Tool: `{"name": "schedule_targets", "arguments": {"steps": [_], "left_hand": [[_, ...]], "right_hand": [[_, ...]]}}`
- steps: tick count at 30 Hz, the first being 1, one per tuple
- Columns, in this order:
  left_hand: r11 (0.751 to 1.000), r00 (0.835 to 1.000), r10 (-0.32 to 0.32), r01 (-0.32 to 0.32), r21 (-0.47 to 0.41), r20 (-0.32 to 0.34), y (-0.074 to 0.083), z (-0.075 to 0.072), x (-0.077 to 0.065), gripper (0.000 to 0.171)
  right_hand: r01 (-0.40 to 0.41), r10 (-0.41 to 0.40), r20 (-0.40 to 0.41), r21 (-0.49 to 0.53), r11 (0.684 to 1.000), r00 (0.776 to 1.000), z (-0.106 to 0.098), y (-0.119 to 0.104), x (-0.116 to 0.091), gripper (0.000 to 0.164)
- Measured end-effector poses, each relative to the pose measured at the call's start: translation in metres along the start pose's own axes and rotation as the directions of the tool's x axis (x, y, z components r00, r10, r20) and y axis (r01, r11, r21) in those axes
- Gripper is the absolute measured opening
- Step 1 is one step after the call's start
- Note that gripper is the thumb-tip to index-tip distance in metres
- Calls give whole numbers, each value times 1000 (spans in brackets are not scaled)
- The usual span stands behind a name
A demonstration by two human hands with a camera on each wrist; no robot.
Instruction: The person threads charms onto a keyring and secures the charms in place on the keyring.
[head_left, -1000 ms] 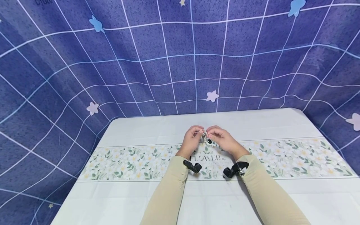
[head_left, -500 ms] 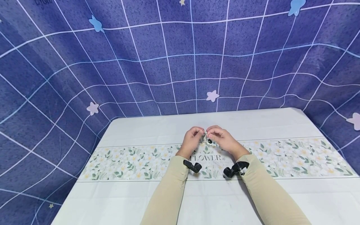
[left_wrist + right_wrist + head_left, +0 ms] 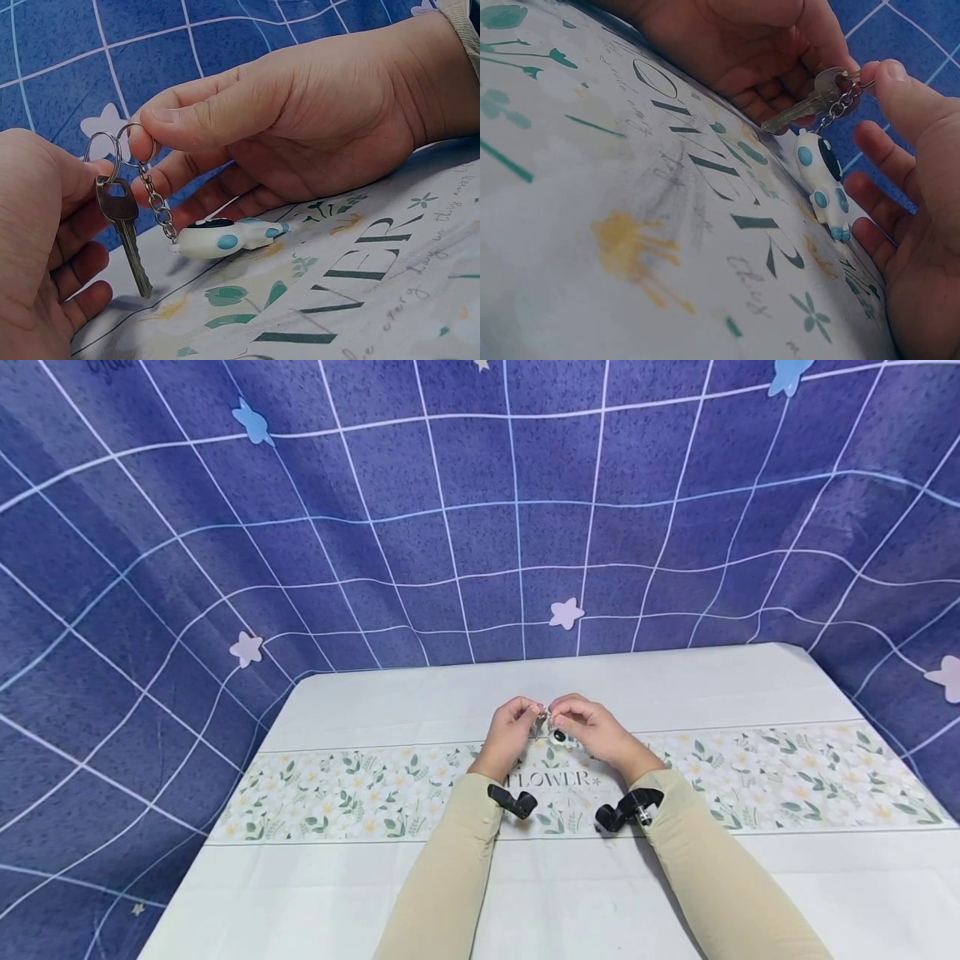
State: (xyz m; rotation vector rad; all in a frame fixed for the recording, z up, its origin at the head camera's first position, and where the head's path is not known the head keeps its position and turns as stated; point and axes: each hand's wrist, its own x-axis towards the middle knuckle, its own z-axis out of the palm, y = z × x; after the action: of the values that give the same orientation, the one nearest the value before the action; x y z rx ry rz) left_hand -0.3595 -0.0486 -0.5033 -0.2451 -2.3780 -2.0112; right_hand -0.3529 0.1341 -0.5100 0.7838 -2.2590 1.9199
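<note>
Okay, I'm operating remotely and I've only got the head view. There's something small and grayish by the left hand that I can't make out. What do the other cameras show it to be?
Observer: The left wrist view shows a key, hanging blade-down from a metal ring at the left hand.

Operator: And the black spot by the right hand?

Observer: Both wrist views show it's the dark face of a small white-and-blue figure.

Operator: How does that figure connect to the right hand?

Observer: By a short chain, running up to a second ring that the right hand pinches.
</note>
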Motion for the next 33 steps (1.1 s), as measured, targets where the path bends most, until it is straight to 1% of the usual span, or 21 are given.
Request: {"name": "schedule_targets", "arguments": {"steps": [3,8,13,20,28,33], "left_hand": [[1000,1000,11,-11,-7,-2,-1,0,1,18],[999,999,39,-39,-16,-4,-3,0,0,17],[999,999,45,-45,-1,1,-1,0,-1,16],[996,997,72,-73,57,15,-1,-1,0,14],[977,987,155,-160,141,47,-4,-3,0,12],[966,980,188,-196,167,65,-3,-4,-1,11]], "right_hand": [[9,-9,4,-6,1000,1000,0,1,0,12],[1,-1,6,-12,1000,1000,0,-1,0,12],[10,-10,2,-20,1000,1000,0,-2,-1,13],[-8,8,-11,-37,999,1000,-1,-4,-1,12],[-20,19,-14,-71,997,1000,-1,-2,0,12],[-25,24,-8,-50,998,1000,-1,-4,-1,12]]}}
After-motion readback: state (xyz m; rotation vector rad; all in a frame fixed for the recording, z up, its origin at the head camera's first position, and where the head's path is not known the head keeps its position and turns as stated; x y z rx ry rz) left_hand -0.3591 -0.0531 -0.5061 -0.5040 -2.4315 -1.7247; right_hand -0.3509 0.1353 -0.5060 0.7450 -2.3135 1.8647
